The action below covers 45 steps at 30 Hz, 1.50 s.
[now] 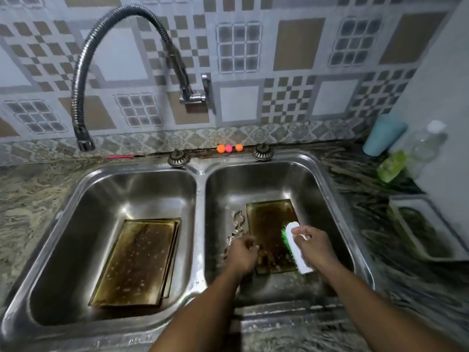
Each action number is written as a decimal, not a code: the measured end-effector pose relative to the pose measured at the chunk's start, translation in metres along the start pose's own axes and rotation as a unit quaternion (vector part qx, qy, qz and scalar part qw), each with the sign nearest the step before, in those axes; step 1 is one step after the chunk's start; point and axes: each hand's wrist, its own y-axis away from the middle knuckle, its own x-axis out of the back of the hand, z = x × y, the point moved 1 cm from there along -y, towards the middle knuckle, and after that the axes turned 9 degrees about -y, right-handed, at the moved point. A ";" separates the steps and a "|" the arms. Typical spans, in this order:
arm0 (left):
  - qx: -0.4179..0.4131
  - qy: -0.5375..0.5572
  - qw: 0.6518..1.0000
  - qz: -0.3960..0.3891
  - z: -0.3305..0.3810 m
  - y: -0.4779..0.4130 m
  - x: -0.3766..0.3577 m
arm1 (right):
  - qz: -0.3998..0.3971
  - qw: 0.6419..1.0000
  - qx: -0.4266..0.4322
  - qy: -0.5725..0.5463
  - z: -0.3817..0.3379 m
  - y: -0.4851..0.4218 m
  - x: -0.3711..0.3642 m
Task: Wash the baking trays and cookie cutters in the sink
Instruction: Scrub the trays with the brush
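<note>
- My right hand (311, 243) grips the brush (292, 228), its green bristles on the tray (269, 219) in the right basin (266, 179).
- My left hand (242, 252) curls round that tray's left edge, holding it.

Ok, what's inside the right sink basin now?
A browned baking tray lies on the bottom, cookie cutters beside its left edge. The right hand holds a green-bristled brush on it; the left hand grips and hides its near-left edge.
</note>
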 end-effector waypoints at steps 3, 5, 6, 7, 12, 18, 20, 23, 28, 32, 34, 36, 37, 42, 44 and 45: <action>0.012 -0.021 1.000 -0.002 0.002 -0.010 -0.021 | -0.022 1.000 -0.007 -0.003 0.023 -0.014 0.010; 0.019 -0.038 0.999 -0.011 0.001 -0.020 -0.034 | -0.033 0.999 -0.009 -0.009 0.034 -0.023 0.014; 0.026 -0.047 0.998 -0.017 0.002 -0.024 -0.038 | -0.036 0.999 -0.010 -0.009 0.038 -0.028 0.015; 0.029 -0.060 0.997 -0.026 0.002 -0.027 -0.043 | -0.040 0.999 -0.014 -0.008 0.041 -0.032 0.016; 0.057 -0.127 0.989 -0.045 0.004 -0.044 -0.061 | -0.053 0.998 -0.027 -0.012 0.052 -0.043 0.016; 0.067 -0.176 0.982 -0.014 0.002 -0.052 -0.065 | -0.055 0.998 -0.031 -0.019 0.056 -0.044 0.014; 0.058 -0.171 0.983 0.013 0.003 -0.051 -0.066 | -0.057 0.998 -0.029 -0.022 0.054 -0.044 0.017; 0.029 -0.120 0.990 0.062 0.005 -0.049 -0.062 | -0.046 0.999 -0.018 -0.022 0.041 -0.042 0.022; 0.019 -0.018 0.992 0.127 0.022 -0.039 -0.035 | 0.008 0.999 0.028 0.014 0.003 -0.033 0.032; 0.013 0.032 0.989 0.145 0.046 -0.019 -0.002 | 0.008 0.997 0.066 0.029 -0.034 -0.028 0.035; -0.022 0.022 0.989 0.147 0.054 -0.007 0.012 | 0.003 0.996 0.081 0.036 -0.050 -0.026 0.039; -0.070 -0.058 0.985 0.149 0.064 0.006 0.024 | 0.005 0.994 0.095 0.054 -0.062 -0.024 0.046; -0.097 -0.127 0.976 0.150 0.071 0.014 0.031 | 0.004 0.993 0.103 0.061 -0.068 -0.023 0.049; -0.192 -0.347 0.907 0.144 0.107 0.045 0.053 | 0.017 0.989 0.131 0.063 -0.092 -0.015 0.063; -0.197 -0.358 0.899 0.156 0.120 0.050 0.057 | 0.021 0.988 0.140 0.056 -0.096 -0.012 0.068; -0.196 -0.356 0.899 0.161 0.125 0.051 0.058 | 0.022 0.988 0.141 0.054 -0.096 -0.010 0.070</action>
